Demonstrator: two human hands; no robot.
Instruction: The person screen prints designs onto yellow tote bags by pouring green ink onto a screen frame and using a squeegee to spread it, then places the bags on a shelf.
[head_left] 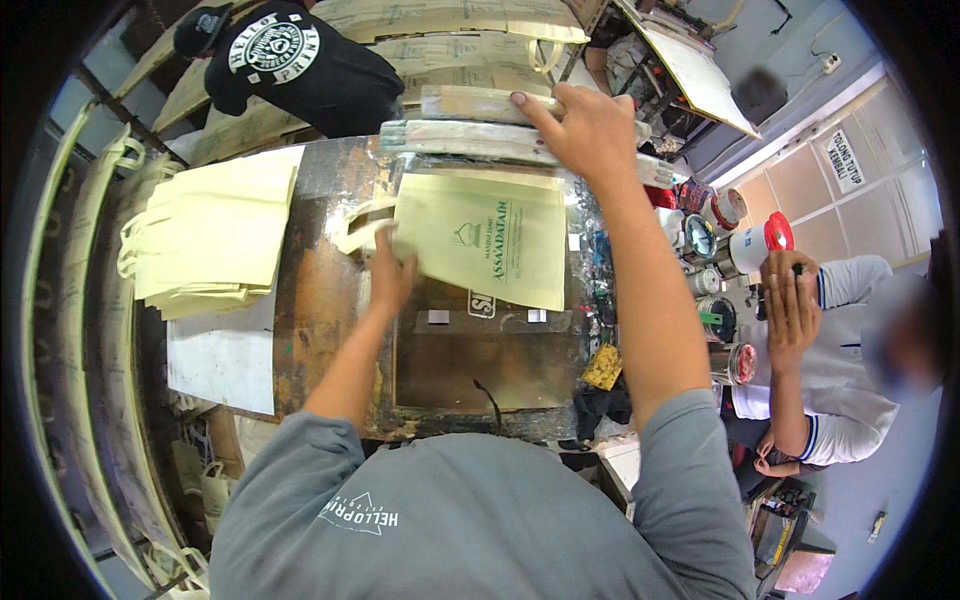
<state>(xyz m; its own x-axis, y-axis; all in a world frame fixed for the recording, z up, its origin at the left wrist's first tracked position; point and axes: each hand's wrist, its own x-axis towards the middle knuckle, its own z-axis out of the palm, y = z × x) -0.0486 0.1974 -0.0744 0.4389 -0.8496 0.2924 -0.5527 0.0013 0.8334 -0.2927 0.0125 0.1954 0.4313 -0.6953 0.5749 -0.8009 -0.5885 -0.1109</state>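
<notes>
A pale yellow-green cloth tote bag [440, 215] with a dark green print lies at a slant over the work board [470, 360]. My left hand [393, 275] is closed on its left edge, beside the looped handle; the fingertips are partly hidden and slightly blurred. At the far side of the board a screen-printing frame [460, 138] stands tilted up, seen nearly edge-on. My right hand [590, 130] reaches across and grips the top of this frame, thumb on the near side and fingers over it.
Left of the board lies a stack of plain tote bags [215, 225] on a white sheet [225, 350]. Ink tubs [745, 250] and a yellow sponge [603, 367] sit at the right. One person [300, 70] bends over racks at the back; another [830, 350] is at the right.
</notes>
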